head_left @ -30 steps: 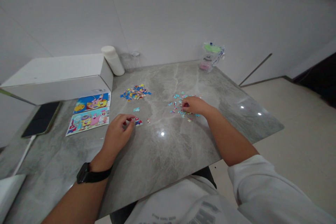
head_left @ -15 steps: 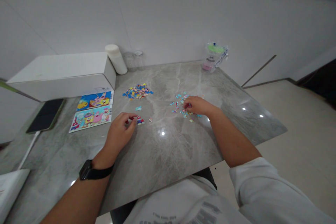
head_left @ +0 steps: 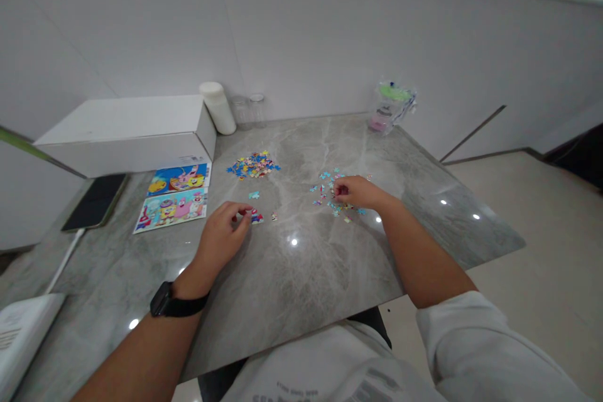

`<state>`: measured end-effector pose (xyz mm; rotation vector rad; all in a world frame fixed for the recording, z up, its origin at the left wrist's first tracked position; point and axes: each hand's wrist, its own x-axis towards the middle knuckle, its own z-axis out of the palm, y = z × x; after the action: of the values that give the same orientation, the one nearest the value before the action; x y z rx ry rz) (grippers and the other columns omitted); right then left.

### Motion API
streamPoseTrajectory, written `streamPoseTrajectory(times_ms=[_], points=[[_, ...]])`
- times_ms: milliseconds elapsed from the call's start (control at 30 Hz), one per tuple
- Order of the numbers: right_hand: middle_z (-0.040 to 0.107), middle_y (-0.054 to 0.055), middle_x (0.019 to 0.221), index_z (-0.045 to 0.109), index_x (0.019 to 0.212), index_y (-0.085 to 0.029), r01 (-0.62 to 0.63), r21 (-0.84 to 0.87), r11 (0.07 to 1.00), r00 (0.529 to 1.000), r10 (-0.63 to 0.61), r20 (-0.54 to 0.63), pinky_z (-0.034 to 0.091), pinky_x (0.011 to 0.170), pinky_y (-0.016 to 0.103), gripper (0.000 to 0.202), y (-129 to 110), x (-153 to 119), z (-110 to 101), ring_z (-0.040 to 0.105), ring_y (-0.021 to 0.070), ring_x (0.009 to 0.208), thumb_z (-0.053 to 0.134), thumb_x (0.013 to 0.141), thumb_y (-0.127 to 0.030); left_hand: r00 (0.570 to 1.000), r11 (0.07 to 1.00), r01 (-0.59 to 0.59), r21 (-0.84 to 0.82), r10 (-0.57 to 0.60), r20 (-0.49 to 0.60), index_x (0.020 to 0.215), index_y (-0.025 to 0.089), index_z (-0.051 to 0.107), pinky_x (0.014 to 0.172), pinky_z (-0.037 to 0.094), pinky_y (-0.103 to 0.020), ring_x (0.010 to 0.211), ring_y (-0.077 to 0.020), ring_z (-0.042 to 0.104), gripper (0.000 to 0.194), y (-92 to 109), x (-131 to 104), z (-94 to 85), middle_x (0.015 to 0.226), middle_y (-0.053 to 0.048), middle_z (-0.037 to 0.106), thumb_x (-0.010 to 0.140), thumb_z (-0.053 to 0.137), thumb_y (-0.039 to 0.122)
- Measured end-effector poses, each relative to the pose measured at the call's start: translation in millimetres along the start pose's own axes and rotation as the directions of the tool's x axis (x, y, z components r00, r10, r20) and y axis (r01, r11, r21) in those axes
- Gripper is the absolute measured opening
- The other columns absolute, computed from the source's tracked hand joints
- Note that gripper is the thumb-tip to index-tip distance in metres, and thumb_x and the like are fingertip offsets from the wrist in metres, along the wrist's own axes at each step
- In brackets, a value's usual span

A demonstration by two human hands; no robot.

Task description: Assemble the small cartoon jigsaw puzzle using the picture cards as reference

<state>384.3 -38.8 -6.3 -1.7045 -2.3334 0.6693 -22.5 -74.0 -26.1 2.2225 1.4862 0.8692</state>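
My left hand (head_left: 226, 226) rests at the left of a small cluster of joined puzzle pieces (head_left: 257, 218), red and blue, its thumb and forefinger closed at the cluster's edge. A single pale puzzle piece (head_left: 274, 217) lies just right of that cluster, and a light-blue piece (head_left: 254, 195) lies above it. My right hand (head_left: 353, 191) is over a scatter of mostly light-blue puzzle pieces (head_left: 326, 174), fingers curled and pinched together. Whatever is between those fingertips is too small and hidden to make out.
A dense heap of puzzle pieces (head_left: 254, 165) lies farther back. Left are two cartoon picture cards (head_left: 172, 207), a phone (head_left: 95, 202) on a cable and a white box (head_left: 127, 132). A white bottle (head_left: 218, 108), clear glasses (head_left: 249, 111) and a plastic bag (head_left: 392, 107) stand by the wall.
The whole view has shifted slightly, so the things on the table appear farther right. Both hands keep nearly the same places by the pieces.
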Motion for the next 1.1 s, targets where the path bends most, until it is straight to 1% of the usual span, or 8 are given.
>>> streamPoseTrajectory(times_ms=[167,300,433,567,700,800,933,1100], points=[[0.071,0.001,0.083,0.072,0.090,-0.021,0.069,0.188,0.980,0.991,-0.046,-0.125,0.044,0.072,0.026,0.010,-15,2,1,0.061,0.0156,0.075,0.067,0.085,-0.029,1.000,1.000,-0.005,-0.029,0.005,0.002,0.106,0.021,0.073,0.082,0.053,-0.035,0.083,-0.0196,0.064,0.023,0,0,2.4,0.101,-0.006,0.072,0.098,0.056,0.034],[0.071,0.002,0.084,0.073,0.097,-0.020,0.112,0.277,0.954,0.978,-0.055,-0.203,0.044,0.070,0.027,0.020,-38,10,9,0.060,0.0154,0.073,0.066,0.085,-0.034,1.000,0.999,-0.014,-0.045,0.013,-0.014,0.106,0.021,0.073,0.083,0.053,-0.035,0.085,-0.0194,0.064,0.020,-1,0,4.2,0.100,-0.005,0.072,0.097,0.058,0.029],[0.069,0.001,0.079,0.073,0.095,-0.020,0.197,0.253,0.947,0.962,-0.137,-0.237,0.043,0.071,0.027,0.018,-71,24,9,0.057,0.0144,0.070,0.064,0.086,-0.032,0.999,0.999,-0.022,-0.035,0.021,-0.024,0.106,0.022,0.074,0.085,0.053,-0.035,0.087,-0.0191,0.064,0.017,-2,0,3.9,0.099,-0.004,0.072,0.095,0.061,0.025],[0.068,0.001,0.078,0.074,0.091,-0.020,0.301,0.206,0.931,0.937,-0.248,-0.247,0.042,0.070,0.027,0.014,-110,42,-4,0.056,0.0136,0.069,0.065,0.087,-0.030,0.999,0.999,-0.015,-0.028,0.014,-0.040,0.106,0.022,0.073,0.084,0.053,-0.034,0.089,-0.0192,0.064,0.015,-1,0,2.8,0.099,-0.004,0.071,0.094,0.063,0.023],[0.069,0.001,0.079,0.075,0.092,-0.020,0.398,0.198,0.896,0.886,-0.319,-0.337,0.042,0.070,0.027,0.013,-153,61,-19,0.055,0.0136,0.069,0.067,0.087,-0.029,0.999,1.000,0.016,-0.008,-0.017,-0.043,0.107,0.021,0.073,0.087,0.053,-0.035,0.093,-0.0202,0.066,0.017,0,0,2.5,0.101,-0.005,0.072,0.091,0.067,0.018],[0.071,0.001,0.080,0.075,0.095,-0.020,0.440,0.238,0.866,0.859,-0.328,-0.394,0.042,0.070,0.027,0.014,-180,72,-19,0.055,0.0137,0.069,0.067,0.087,-0.028,0.999,1.000,0.031,0.001,-0.031,-0.036,0.107,0.022,0.073,0.087,0.053,-0.035,0.094,-0.0203,0.066,0.016,-1,0,2.2,0.102,-0.005,0.072,0.092,0.068,0.019],[0.073,0.001,0.082,0.075,0.095,-0.020,0.439,0.301,0.847,0.876,-0.329,-0.352,0.043,0.069,0.027,0.012,-194,83,2,0.058,0.0141,0.070,0.067,0.088,-0.027,0.998,0.999,0.048,0.012,-0.047,-0.030,0.105,0.022,0.072,0.085,0.053,-0.034,0.093,-0.0200,0.066,0.014,-2,0,1.2,0.100,-0.004,0.071,0.091,0.069,0.019],[0.073,0.000,0.084,0.074,0.088,-0.021,0.353,0.312,0.882,0.933,-0.308,-0.184,0.042,0.072,0.027,0.007,-179,95,34,0.059,0.0133,0.072,0.069,0.086,-0.023,0.998,0.997,0.061,0.057,-0.060,-0.025,0.099,0.021,0.072,0.081,0.050,-0.033,0.091,-0.0198,0.065,0.009,-1,-1,0.5,0.097,-0.004,0.070,0.090,0.071,0.020]])
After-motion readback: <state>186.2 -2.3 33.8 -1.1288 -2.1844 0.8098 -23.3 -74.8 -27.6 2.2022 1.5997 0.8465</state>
